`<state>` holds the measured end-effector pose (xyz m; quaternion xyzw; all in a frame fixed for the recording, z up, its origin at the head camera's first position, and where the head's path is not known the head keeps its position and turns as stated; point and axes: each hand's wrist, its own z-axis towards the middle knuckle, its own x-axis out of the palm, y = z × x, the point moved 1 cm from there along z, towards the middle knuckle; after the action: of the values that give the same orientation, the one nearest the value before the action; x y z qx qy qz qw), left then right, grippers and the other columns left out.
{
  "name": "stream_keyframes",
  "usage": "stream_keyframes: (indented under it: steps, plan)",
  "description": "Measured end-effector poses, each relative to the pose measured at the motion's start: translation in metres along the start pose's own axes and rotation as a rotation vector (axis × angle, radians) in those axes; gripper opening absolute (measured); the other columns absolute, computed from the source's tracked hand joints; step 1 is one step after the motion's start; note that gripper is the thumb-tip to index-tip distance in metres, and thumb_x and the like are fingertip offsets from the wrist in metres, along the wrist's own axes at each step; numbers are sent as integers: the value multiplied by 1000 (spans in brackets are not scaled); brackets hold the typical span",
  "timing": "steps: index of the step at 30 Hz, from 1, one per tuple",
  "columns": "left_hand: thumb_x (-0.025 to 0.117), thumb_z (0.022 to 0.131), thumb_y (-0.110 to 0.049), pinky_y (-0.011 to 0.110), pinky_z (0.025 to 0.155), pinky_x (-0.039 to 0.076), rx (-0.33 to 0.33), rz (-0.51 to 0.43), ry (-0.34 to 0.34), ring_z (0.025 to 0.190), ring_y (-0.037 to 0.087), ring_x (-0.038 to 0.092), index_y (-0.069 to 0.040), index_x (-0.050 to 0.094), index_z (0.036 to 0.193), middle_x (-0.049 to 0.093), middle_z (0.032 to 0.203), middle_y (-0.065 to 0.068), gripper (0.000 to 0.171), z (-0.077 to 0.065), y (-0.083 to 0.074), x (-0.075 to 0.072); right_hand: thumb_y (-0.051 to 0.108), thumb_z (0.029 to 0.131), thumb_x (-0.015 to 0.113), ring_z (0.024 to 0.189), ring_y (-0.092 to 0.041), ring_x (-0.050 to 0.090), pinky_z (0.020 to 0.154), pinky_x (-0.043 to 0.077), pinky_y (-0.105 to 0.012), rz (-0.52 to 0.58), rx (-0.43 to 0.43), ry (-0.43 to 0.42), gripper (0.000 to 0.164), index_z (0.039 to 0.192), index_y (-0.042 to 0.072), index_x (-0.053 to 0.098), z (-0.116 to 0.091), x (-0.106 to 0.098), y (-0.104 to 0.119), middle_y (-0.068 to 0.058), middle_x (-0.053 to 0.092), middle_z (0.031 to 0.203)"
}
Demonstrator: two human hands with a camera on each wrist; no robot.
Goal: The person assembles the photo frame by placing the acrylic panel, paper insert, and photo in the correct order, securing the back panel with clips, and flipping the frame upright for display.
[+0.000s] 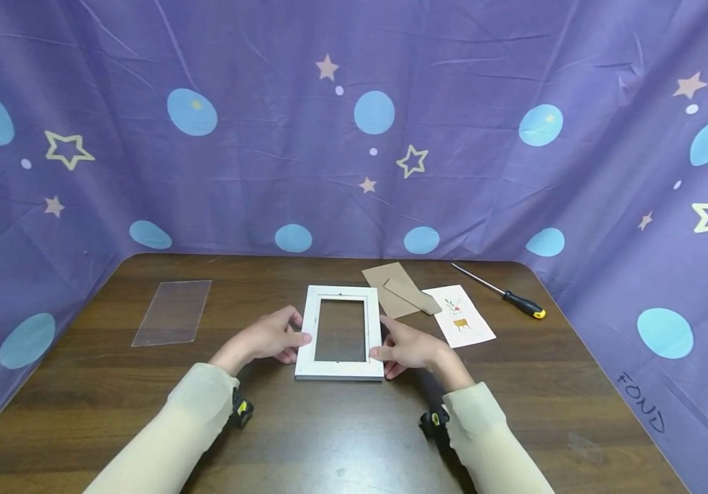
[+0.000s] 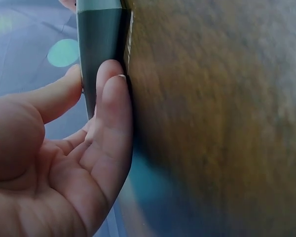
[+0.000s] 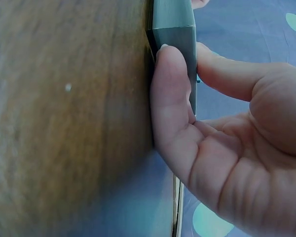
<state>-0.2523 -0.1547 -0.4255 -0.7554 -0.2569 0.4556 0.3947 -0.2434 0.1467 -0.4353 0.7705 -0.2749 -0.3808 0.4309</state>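
A white picture frame (image 1: 338,370) lies in the middle of the wooden table, its window bare so that brown shows through. My left hand (image 1: 267,336) grips its left side, thumb on the top face and fingers against the outer edge. On the opposite side my right hand (image 1: 412,346) holds it the same way. In the left wrist view the fingertips press the frame's side (image 2: 101,39) low by the tabletop. The right wrist view shows the fingers along the frame's edge (image 3: 172,39), with the thumb on its face.
A clear sheet (image 1: 171,313) lies at the left. Right of the frame are a brown backing board (image 1: 385,278) with a stand leg (image 1: 409,296), a printed card (image 1: 471,326) and a screwdriver (image 1: 517,300). A purple cloth (image 1: 255,171) hangs around the table.
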Motion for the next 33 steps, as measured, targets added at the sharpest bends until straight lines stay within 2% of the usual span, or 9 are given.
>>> stream_keyframes:
  steps: [2, 5, 9, 12, 14, 18, 22, 26, 33]
  plan:
    - [69, 105, -17, 32, 65, 66, 6, 23, -16, 70, 22, 71, 7, 50, 130, 66, 87, 15, 39, 0, 0, -4, 9, 105, 68, 66, -21, 66, 65, 67, -37, 4, 0, 0, 90, 168, -2, 6, 0, 0, -1, -18, 60, 93]
    - [67, 106, -20, 34, 66, 65, 25, 80, -79, 74, 23, 72, 6, 54, 131, 68, 89, 16, 39, 3, 4, -16, 9, 105, 68, 67, -21, 66, 66, 67, -37, 11, -2, 2, 90, 169, 0, 6, 0, 0, -1, -17, 60, 93]
    - [65, 106, -27, 41, 74, 63, 51, 252, -196, 85, 27, 72, 5, 56, 135, 71, 97, 17, 44, 5, 8, -46, 9, 105, 68, 67, -22, 66, 66, 67, -37, 20, -3, 2, 91, 169, 0, 5, -1, -3, -2, -17, 60, 93]
    - [63, 106, -33, 53, 88, 58, 40, 372, -277, 102, 36, 70, 5, 52, 142, 71, 113, 23, 53, 2, 11, -71, 9, 104, 69, 67, -22, 66, 66, 67, -38, 17, -4, 1, 91, 169, 0, 5, -3, -4, -3, -18, 59, 94]
    - [63, 106, -36, 60, 96, 54, 27, 412, -324, 112, 43, 66, 6, 49, 145, 69, 123, 26, 60, 0, 16, -85, 10, 104, 69, 67, -22, 66, 66, 67, -38, 13, -7, 2, 91, 169, 0, 6, -3, -5, -3, -18, 59, 94]
    - [61, 106, -42, 71, 108, 44, -44, 460, -363, 132, 55, 50, 9, 39, 153, 53, 144, 36, 73, -4, 32, -109, 10, 104, 68, 66, -21, 66, 65, 67, -37, 13, -9, 6, 90, 169, 0, 6, -2, -4, -2, -18, 59, 95]
    - [58, 105, -49, 80, 109, 34, -165, 508, -376, 138, 66, 31, 10, 27, 160, 29, 155, 44, 86, -13, 51, -126, 9, 105, 68, 66, -21, 66, 65, 67, -36, 13, -7, 9, 89, 169, 0, 6, 0, -3, -2, -18, 59, 94]
    - [57, 104, -53, 85, 104, 31, -274, 543, -393, 134, 73, 24, 16, 17, 159, 18, 153, 49, 97, -23, 67, -138, 10, 105, 68, 66, -21, 66, 65, 67, -36, 2, -9, 11, 89, 169, -1, 7, 1, -1, -2, -18, 60, 94]
    - [55, 101, -64, 84, 99, 30, -410, 564, -405, 128, 74, 23, 27, 12, 148, 20, 138, 55, 112, -33, 81, -147, 8, 105, 67, 65, -21, 66, 64, 67, -37, 9, -25, 14, 88, 168, -1, 8, 0, -1, 0, -17, 60, 92]
